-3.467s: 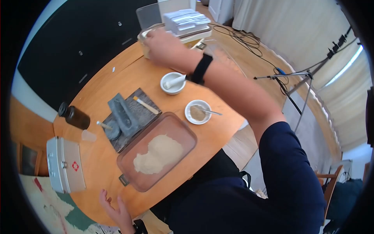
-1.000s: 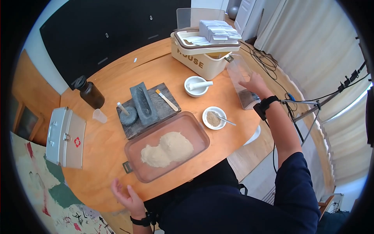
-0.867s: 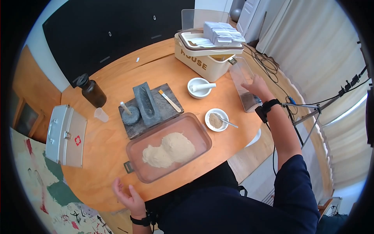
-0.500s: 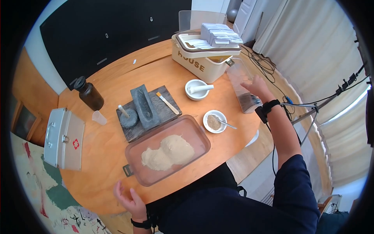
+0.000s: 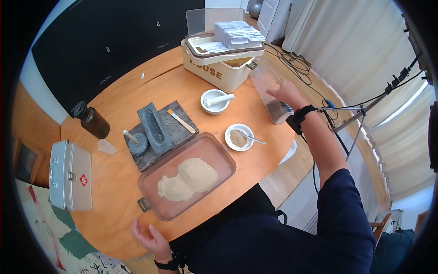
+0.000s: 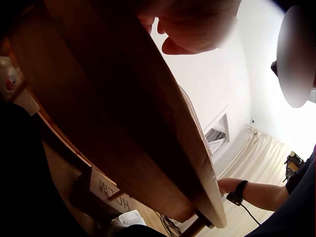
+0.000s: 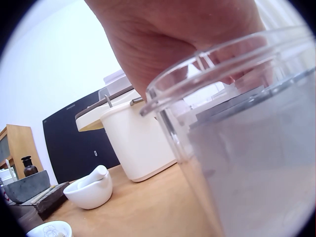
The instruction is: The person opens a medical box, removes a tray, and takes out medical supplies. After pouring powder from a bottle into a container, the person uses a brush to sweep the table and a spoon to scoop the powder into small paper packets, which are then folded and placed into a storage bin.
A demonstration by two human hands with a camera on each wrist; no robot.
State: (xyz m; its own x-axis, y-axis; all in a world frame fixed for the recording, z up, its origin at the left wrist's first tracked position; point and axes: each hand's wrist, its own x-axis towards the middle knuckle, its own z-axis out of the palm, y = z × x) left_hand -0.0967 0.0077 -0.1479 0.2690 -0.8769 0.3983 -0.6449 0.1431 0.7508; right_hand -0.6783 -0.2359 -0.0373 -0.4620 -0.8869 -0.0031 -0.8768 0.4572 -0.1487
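Observation:
My right hand (image 5: 287, 93) reaches over the clear container (image 5: 261, 81) at the table's right side. In the right wrist view, the hand (image 7: 182, 34) is above and behind the rim of the clear container (image 7: 217, 64), which has grey and white contents; the fingertips show only blurred through its wall, so their grip is unclear. My left hand (image 5: 153, 240) stays at the near table edge, fingers loosely bent and empty, below the brown tray (image 5: 150, 182) of pale powder (image 5: 194, 176). The left wrist view shows that hand (image 6: 197, 24) beside the table edge.
A cream box (image 5: 214, 75) with stacked white papers (image 5: 237, 34) stands behind a mortar (image 5: 214, 107). Nearby are a powder dish (image 5: 238, 145), a stone trough (image 5: 154, 128) on a dark board, a brush (image 5: 182, 121), a brown bottle (image 5: 93, 123), a small cup (image 5: 106, 146) and a metal case (image 5: 73, 178).
Since the oldest frame, my right hand has moved from the cream box to the clear container, where it has stayed during the last second. My left hand has barely moved; the head view has shifted.

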